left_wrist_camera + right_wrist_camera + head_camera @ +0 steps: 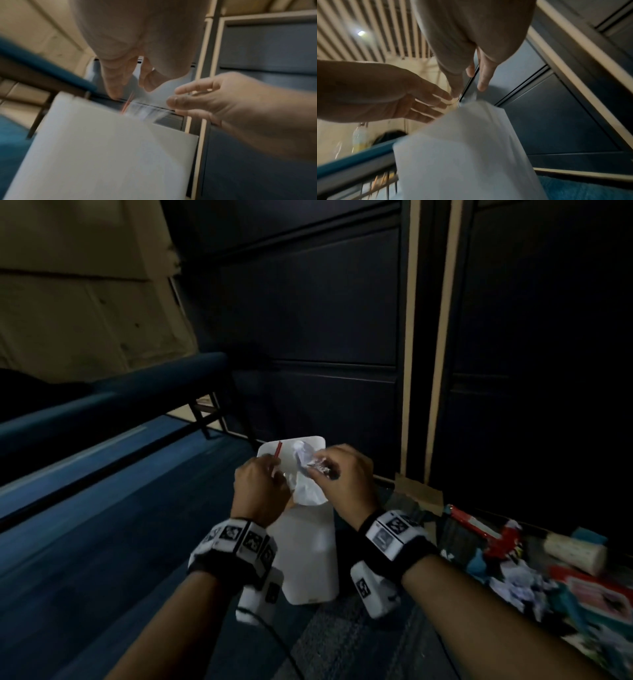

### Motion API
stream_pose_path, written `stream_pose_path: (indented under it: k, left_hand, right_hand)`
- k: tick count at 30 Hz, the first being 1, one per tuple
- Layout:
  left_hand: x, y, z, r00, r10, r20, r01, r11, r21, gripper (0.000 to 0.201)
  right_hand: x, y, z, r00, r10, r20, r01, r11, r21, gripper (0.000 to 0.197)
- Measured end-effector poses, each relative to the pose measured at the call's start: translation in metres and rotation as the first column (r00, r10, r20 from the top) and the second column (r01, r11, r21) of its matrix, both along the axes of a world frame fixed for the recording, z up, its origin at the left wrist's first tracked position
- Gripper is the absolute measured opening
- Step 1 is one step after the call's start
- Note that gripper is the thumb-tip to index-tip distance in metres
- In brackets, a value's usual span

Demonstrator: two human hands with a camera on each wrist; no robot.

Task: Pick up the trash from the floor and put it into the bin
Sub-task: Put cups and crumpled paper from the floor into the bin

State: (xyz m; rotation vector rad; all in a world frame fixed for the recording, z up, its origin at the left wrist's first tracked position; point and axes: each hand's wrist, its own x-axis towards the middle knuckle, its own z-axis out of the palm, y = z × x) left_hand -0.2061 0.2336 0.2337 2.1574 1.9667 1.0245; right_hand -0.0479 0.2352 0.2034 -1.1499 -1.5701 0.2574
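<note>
White plastic makes up the tall rectangular bin (310, 546), which stands on the blue carpeted floor (102, 542) at the lower centre of the head view, directly under both hands. The left hand (262, 487) hovers over the bin's left rim, fingers curled, with a thin red straw-like stick (277, 449) rising from its fingertips; in the left wrist view the stick is only a red streak below loosely bent fingers, so whether it is pinched or loose I cannot tell. The right hand (346, 474) sits over the right rim, pinching a small crinkled silvery scrap of wrapper (320, 469) between thumb and fingertips. Crumpled white paper (305, 474) lies inside the bin's mouth, just below and between the two hands.

A heap of remaining trash (534, 570) lies on the floor at the lower right of the frame, well apart from the hands: crumpled white paper, a red and white wrapper, a pale cylinder, teal and red packaging. Its printing is too blurred to read. The black and white square markers on the wristbands (394, 534) carry patterns, not legible words.
</note>
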Motion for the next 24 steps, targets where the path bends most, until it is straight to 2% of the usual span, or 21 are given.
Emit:
stream_pose_path:
  k: [2,4,7,10,13,16,18,22,24]
  left_hand:
    - [0.001,0.009,0.005,0.999,-0.039,-0.032,0.035,0.994,-0.105,0.042]
    - [0.003,0.011,0.011,0.995,-0.085,-0.044,0.079,0.990,-0.117,0.048]
    - [0.018,0.003,0.023,0.982,-0.169,-0.086,0.167,0.986,-0.022,0.045]
    - [0.051,-0.015,0.030,0.947,-0.286,-0.144,0.294,0.955,0.040,0.033]
    - [0.100,-0.032,0.021,0.889,-0.413,-0.200,0.423,0.906,0.008,0.024]
    - [0.156,-0.046,-0.010,0.794,-0.574,-0.203,0.565,0.818,-0.106,0.030]
    - [0.193,-0.056,-0.042,0.758,-0.617,-0.212,0.591,0.787,-0.177,0.029]
    - [0.252,-0.089,-0.116,0.698,-0.708,-0.112,0.648,0.690,-0.323,0.023]
    - [0.274,-0.112,-0.142,0.634,-0.768,-0.089,0.684,0.611,-0.399,0.025]
  right_hand:
    - [-0.005,0.011,0.000,0.999,0.042,-0.030,-0.045,0.991,-0.125,0.048]
    - [-0.001,0.013,-0.001,0.997,0.048,-0.058,-0.056,0.985,-0.162,0.057]
    - [0.020,0.002,-0.003,0.999,0.025,-0.028,-0.028,0.993,-0.117,0.051]
    - [0.058,-0.021,-0.007,0.999,-0.036,0.014,0.037,0.992,-0.123,0.042]
    - [0.109,-0.055,-0.021,0.993,-0.114,0.024,0.116,0.985,-0.129,0.036]
    - [0.165,-0.097,-0.050,0.977,-0.207,0.041,0.211,0.959,-0.190,0.031]
    - [0.203,-0.128,-0.080,0.958,-0.281,0.061,0.287,0.925,-0.248,0.028]
    - [0.271,-0.198,-0.145,0.890,-0.433,0.143,0.452,0.791,-0.413,0.021]
    - [0.300,-0.236,-0.174,0.851,-0.485,0.200,0.520,0.727,-0.449,0.019]
